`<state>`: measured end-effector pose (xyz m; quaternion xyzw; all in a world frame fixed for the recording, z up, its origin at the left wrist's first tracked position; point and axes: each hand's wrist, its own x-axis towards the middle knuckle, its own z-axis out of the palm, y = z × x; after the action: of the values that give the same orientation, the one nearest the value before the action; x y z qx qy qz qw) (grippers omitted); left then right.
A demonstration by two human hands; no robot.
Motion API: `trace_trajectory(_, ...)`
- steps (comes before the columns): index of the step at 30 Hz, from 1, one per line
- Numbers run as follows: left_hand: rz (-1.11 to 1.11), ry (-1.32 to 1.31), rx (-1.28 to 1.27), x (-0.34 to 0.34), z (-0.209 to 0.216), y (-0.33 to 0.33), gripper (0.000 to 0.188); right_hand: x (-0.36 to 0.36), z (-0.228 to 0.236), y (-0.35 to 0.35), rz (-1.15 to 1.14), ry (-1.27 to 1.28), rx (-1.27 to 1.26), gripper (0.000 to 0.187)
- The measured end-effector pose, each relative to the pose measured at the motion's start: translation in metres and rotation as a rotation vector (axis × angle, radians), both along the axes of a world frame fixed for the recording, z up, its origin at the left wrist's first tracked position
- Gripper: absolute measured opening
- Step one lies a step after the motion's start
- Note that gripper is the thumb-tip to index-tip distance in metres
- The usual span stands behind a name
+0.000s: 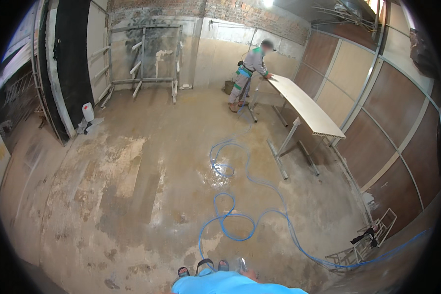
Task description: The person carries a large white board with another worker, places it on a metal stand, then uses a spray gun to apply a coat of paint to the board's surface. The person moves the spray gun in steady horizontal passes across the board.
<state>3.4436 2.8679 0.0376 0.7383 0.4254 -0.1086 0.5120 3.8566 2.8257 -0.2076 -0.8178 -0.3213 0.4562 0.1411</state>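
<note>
At the lower edge, beside my blue clothing (230, 284), a blurred reddish patch looks like part of my right hand (249, 275). Its fingers cannot be made out. A small shiny, pale thing (242, 264) shows right by it; whether the hand grips it is unclear. My left hand is out of sight. Between my sandalled feet (223, 265) a dark curved object (204, 263) stands out, too small to name. A thin blue hose (240, 239) runs down to it, lying in loops across the wet floor (147, 196).
A co-worker (252, 61) bends over a long white panel (308, 108) on metal trestles (278, 159). Metal racks (143, 59) line the back wall. A white jug (88, 112) stands at left; a small metal frame (365, 240) lies at lower right near brown panels (397, 103).
</note>
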Motion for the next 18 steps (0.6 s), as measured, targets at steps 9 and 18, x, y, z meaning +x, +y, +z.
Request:
trace_trajectory(9, 0.002, -0.056, 0.086, -0.029, 0.004, 0.031, 0.041, -0.043, 0.029, 0.033, 0.086, -0.073, -0.049, 0.046)
trace_trajectory(18, -0.017, -0.077, 0.028, -0.056, -0.014, 0.028, 0.041, -0.057, 0.04, 0.008, 0.182, -0.049, -0.133, 0.046)
